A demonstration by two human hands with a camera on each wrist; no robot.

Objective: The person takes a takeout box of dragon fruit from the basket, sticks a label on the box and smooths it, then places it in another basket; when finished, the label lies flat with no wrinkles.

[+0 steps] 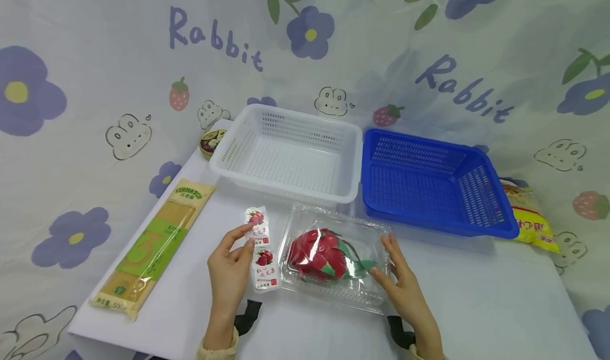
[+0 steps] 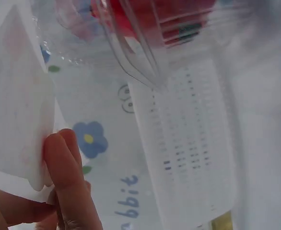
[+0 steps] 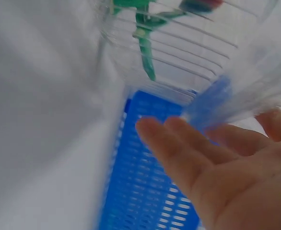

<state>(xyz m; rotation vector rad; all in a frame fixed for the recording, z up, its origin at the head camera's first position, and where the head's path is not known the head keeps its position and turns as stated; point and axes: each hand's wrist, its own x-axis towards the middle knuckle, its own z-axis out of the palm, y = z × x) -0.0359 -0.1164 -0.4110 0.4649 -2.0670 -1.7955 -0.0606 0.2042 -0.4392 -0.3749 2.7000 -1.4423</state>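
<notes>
My left hand [image 1: 231,267] pinches a strip of dragon fruit labels [image 1: 266,271] between thumb and fingers; two labels with red fruit pictures show on it. In the left wrist view, the pale back of the label strip [image 2: 18,100] stands up beside my fingertips. Just right of the strip lies a closed clear plastic clamshell box [image 1: 305,219]. Inside it sits a red dragon fruit [image 1: 318,254] with green leaf tips. My right hand [image 1: 405,283] is at the box's right side, its fingers extended along the edge and its thumb near the front right of the lid.
Behind the box stand a white basket [image 1: 295,161] and a blue basket [image 1: 414,182], side by side. A pack of noodles [image 1: 154,243] lies at the left table edge. A round tub [image 1: 209,143] and a yellow bag [image 1: 529,217] sit partly hidden beside the baskets.
</notes>
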